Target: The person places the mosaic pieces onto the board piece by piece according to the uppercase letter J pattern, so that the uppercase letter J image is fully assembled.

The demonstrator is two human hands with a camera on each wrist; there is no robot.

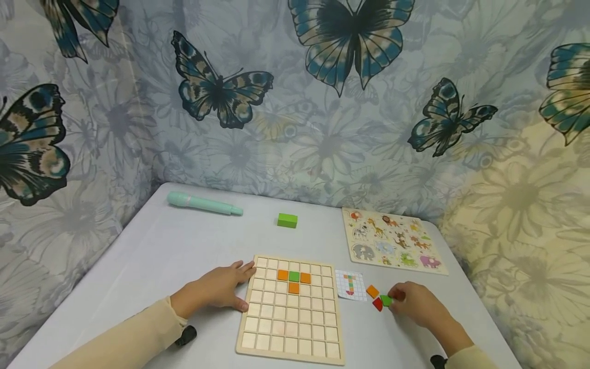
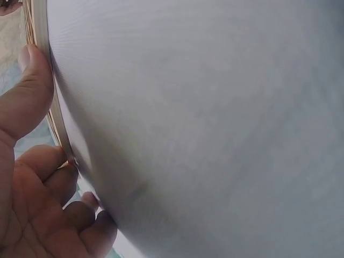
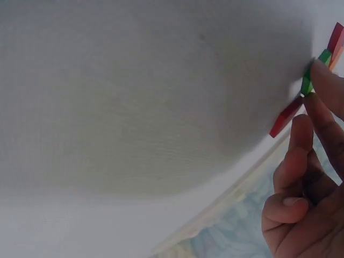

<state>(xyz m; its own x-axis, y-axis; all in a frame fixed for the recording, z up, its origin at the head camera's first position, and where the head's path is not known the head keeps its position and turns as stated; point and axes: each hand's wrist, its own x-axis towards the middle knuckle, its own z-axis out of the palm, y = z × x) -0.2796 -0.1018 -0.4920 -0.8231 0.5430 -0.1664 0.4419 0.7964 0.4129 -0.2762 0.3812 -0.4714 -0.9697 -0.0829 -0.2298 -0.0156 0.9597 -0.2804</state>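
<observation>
My left hand (image 1: 221, 288) rests along the left edge of a wooden grid board (image 1: 290, 356), thumb and fingertips touching its side. In the left wrist view the thumb (image 2: 35, 88) lies against the board's edge (image 2: 40, 27). Orange tiles (image 1: 294, 288) and a green tile (image 1: 294, 277) form a small T in the upper squares. Right of the board, my right hand (image 1: 417, 303) pinches a loose green square tile (image 1: 386, 301) between thumb and index finger. Close by lie an orange tile (image 1: 372, 291) and a red piece (image 1: 378, 304); another red piece (image 3: 286, 116) shows under the fingers.
A paper pattern card (image 1: 351, 285) lies between the board and the loose tiles. Behind stand an animal puzzle board (image 1: 394, 238), a green block (image 1: 287, 220) and a mint-green tube-shaped object (image 1: 205, 203). Butterfly-print cloth (image 1: 322, 148) walls the back and sides.
</observation>
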